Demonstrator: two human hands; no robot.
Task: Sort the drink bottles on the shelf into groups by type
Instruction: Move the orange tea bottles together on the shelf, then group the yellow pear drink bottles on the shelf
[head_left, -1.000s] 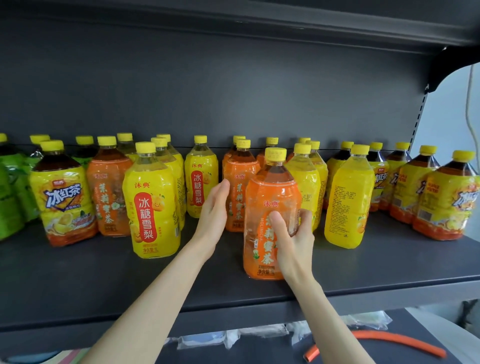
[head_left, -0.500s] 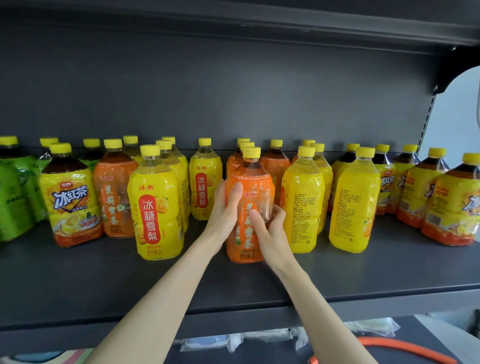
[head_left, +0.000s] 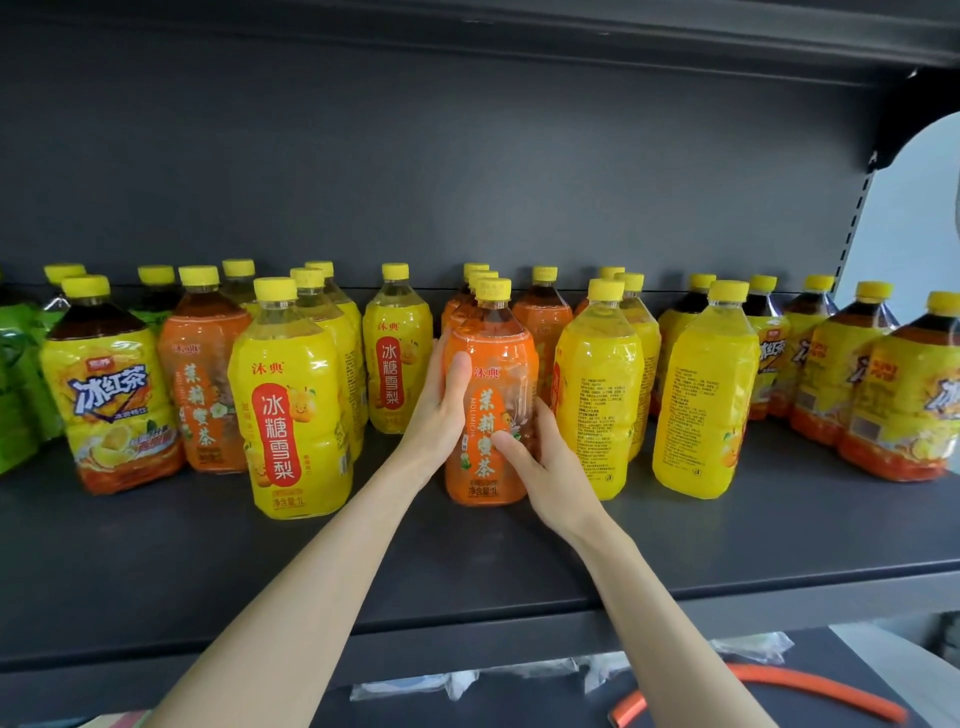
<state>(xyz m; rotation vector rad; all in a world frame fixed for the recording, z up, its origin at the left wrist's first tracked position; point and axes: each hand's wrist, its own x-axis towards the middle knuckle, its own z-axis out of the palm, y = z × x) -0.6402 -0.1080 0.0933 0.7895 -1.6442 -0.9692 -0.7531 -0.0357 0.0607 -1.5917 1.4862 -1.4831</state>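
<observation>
The orange bottle (head_left: 491, 400) stands upright on the shelf (head_left: 779, 530), in the middle of the frame, in front of other orange ones. The left hand (head_left: 441, 405) and right hand (head_left: 545, 467) both wrap their fingers tight on it. A hard push could knock over the bottles behind it (they stand very close). The bottle is tall, with a yellow cap and a shiny orange wrapper that looks slippery.

1. The orange bottle (head_left: 491, 400) has gone from the front of the shelf (head_left: 467, 566), right of centre, back and left into line before the other orange bottles (head_left: 475, 291).
2. The left hand (head_left: 441, 410), open beside it a second ago, now presses its left side.
3. The right hand (head_left: 545, 467) has slid lower on its front.
</observation>
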